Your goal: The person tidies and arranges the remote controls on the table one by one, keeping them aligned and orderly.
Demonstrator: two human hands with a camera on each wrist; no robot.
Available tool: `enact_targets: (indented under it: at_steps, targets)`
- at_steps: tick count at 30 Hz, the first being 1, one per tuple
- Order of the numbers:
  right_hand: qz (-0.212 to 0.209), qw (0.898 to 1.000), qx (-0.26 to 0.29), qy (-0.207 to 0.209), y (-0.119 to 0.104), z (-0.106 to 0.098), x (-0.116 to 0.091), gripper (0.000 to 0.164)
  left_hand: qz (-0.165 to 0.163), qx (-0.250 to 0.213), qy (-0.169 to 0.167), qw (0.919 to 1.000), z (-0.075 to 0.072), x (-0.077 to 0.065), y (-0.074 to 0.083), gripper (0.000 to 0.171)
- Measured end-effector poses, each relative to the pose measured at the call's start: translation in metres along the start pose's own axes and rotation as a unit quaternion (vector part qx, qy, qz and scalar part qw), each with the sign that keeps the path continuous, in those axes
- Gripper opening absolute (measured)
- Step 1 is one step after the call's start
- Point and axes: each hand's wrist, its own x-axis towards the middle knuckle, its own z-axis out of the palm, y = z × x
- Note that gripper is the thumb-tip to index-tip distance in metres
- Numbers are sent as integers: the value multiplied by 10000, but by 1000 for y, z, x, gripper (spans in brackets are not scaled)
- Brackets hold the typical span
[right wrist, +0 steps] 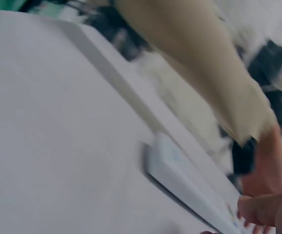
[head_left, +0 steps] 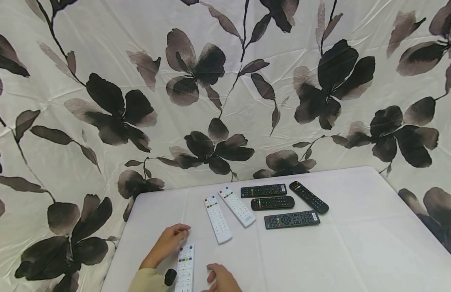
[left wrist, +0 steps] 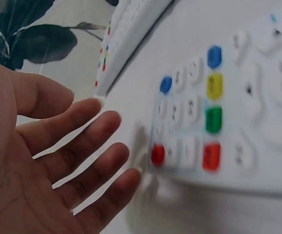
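A white remote control (head_left: 185,267) with coloured buttons lies lengthwise on the table between the two hands. My left hand (head_left: 169,243) is beside its far end, on the left; in the left wrist view the fingers (left wrist: 90,161) are loosely extended and the palm holds nothing. To the right of the same remote is my right hand (head_left: 223,279), its fingers relaxed and apart from the remote in the head view. The right wrist view shows the remote (right wrist: 190,180) blurred, with the right thumb (right wrist: 258,209) partly in frame and the left sleeve (right wrist: 204,63) beyond.
Two more white remotes (head_left: 217,219) (head_left: 237,207) lie slanted farther back. Several black remotes (head_left: 292,219) are grouped to their right. White cloth covers the table (head_left: 338,259), and a floral curtain (head_left: 269,121) hangs behind it.
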Motion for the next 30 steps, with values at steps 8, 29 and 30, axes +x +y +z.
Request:
enact_targets:
  at_steps: [8,29,30]
  targets:
    - [-976,9909,383,847,2,-55,5,41,286,114,338,9990,10,17,13,30]
    - [-1549,9671,-451,1967,2,-83,50,47,-219,-379,429,9981,28,64,49,52]
    - [-1565,9672,-458,1949,3,-82,51,47,-228,-394,423,9981,29,66,50,53]
